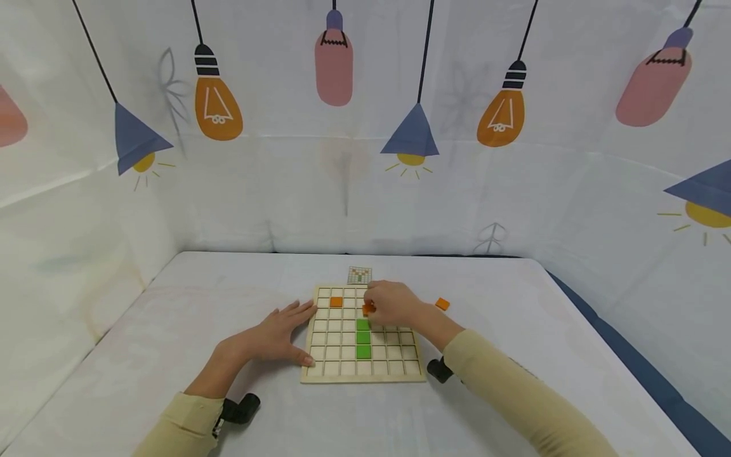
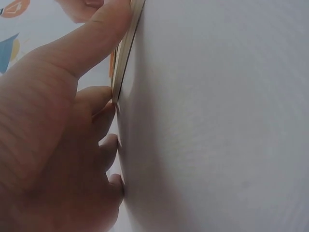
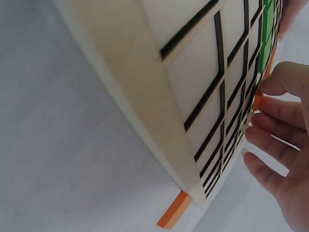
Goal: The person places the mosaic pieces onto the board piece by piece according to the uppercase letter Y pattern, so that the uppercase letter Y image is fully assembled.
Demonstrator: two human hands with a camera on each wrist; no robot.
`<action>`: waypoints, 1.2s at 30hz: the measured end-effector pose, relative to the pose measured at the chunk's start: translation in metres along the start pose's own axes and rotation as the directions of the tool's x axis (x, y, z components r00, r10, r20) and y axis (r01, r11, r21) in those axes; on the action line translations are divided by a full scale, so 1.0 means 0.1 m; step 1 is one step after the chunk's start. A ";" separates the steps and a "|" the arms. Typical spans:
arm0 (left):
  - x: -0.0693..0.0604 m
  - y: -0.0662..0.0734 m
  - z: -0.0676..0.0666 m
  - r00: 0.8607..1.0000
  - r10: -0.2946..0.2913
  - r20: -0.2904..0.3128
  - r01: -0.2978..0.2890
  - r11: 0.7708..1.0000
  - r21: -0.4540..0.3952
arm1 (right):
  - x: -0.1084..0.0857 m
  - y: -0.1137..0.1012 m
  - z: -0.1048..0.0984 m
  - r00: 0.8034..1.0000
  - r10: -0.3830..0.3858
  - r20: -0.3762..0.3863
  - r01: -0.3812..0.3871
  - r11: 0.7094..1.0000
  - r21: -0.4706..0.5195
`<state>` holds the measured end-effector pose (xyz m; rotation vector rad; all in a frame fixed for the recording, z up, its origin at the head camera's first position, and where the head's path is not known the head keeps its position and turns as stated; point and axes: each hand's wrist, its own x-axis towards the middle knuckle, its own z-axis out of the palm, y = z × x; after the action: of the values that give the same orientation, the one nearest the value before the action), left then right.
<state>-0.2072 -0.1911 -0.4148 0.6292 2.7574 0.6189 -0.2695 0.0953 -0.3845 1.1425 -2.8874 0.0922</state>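
No lettering, number or brand can be read anywhere. The small printed card (image 1: 360, 275) is too tiny to read.

smooth board (image 1: 363, 379) of pale wood that isn't shiny, flat smooth green tiles (image 1: 363, 337), smooth dull orange tiles (image 1: 336, 302), little card (image 1: 359, 275) like paper, smooth dull white table top (image 1: 320, 419), wrinkly hanging sheet (image 1: 274, 190) like cloth, soft-looking cloth sleeves (image 1: 514, 387), black wrist cameras (image 1: 242, 409) like plastic

Soft, even light fills the head view; in the dimmer left wrist view, a diffuse shadow (image 2: 147, 125) falls on the slightly hazy surface (image 2: 236, 121) beside the left fingers (image 2: 110, 148).
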 end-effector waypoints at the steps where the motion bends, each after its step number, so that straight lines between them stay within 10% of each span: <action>1: 0.00 0.00 0.00 1.000 0.004 0.001 -0.004 1.000 0.000 | 0.01 -0.01 0.00 1.000 0.000 0.004 0.000 1.000 -0.002; 36: -0.01 0.04 -0.02 1.000 0.012 0.001 -0.012 1.000 -0.008 | 0.19 -0.28 0.04 1.000 -0.016 0.008 0.017 0.999 -0.037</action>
<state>-0.2058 -0.1892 -0.4111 0.6449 2.7507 0.6309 -0.2645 0.0618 -0.3859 1.1632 -2.8732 0.0338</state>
